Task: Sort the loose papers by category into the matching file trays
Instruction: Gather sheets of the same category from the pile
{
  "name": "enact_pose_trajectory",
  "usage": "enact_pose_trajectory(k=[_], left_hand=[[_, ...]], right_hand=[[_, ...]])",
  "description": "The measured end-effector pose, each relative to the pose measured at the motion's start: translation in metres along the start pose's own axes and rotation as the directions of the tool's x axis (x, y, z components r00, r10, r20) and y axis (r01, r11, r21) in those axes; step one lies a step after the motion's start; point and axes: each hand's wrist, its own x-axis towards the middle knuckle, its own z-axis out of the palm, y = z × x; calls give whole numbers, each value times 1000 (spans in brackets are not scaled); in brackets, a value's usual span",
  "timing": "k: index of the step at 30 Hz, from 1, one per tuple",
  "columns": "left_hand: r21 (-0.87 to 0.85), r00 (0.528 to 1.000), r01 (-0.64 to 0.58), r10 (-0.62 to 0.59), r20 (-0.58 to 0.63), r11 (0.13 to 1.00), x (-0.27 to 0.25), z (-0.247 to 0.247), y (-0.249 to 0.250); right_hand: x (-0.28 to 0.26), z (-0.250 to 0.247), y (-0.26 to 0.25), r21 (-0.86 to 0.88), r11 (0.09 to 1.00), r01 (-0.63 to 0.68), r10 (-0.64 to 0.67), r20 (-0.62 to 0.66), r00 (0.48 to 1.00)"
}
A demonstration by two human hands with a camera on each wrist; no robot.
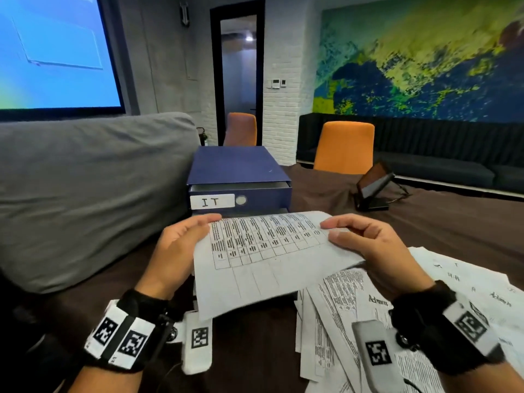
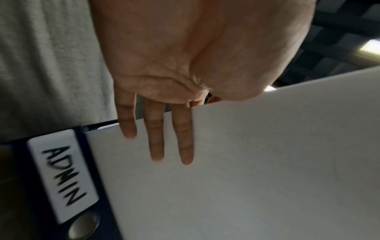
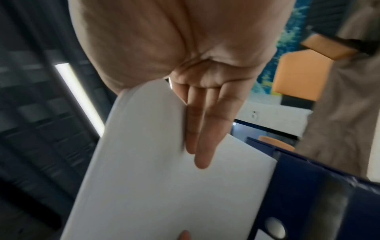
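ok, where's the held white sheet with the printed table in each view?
Head: white sheet with the printed table at centre, between both hands.
Left wrist: blank underside fills lower right, under the fingers.
Right wrist: underside lower centre.
Shared landmark: blue file box.

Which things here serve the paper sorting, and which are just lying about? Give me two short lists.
Part of the job:
- printed sheet, held by the left hand and right hand
- loose papers on the table
- blue file tray labelled IT
- blue tray labelled ADMIN

Just lying about:
- grey cushion
- orange chairs
- small stand-up screen
- wall screen
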Motion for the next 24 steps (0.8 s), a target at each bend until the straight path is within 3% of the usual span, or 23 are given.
enact_pose_trajectory(k=[5, 8, 10, 12, 15, 17, 19, 24], left_hand=[[-63, 974, -228, 228, -12, 972, -14, -2, 34], [-116, 918, -395, 396, -20, 911, -25, -4, 63], [-151, 900, -436, 434, -45, 887, -25, -5, 75], [-177, 922, -388, 380, -78, 905, -15, -3, 75], [-65, 978, -159, 148, -145, 985, 9, 2, 48], [3, 988, 43, -42, -148, 999, 19, 4, 29], [-3, 972, 196, -195, -132, 981, 21, 3, 16], [2, 969, 201, -198, -147, 980, 18, -2, 12]], right_hand=[[-23, 1, -34, 45, 954, 297, -300, 78, 951], [-30, 5, -55, 10, 879, 478, -475, 120, 872], [-28, 9, -60, -45, 823, 567, -556, 140, 819], [-16, 11, -55, -27, 871, 490, -484, 125, 866], [10, 15, -30, -71, 989, 131, -127, 54, 990], [20, 14, -10, -140, 988, -71, 75, 21, 997], [22, 14, 2, -100, 981, -164, 163, -25, 986], [17, 13, -1, 7, 984, -179, 179, -74, 981]])
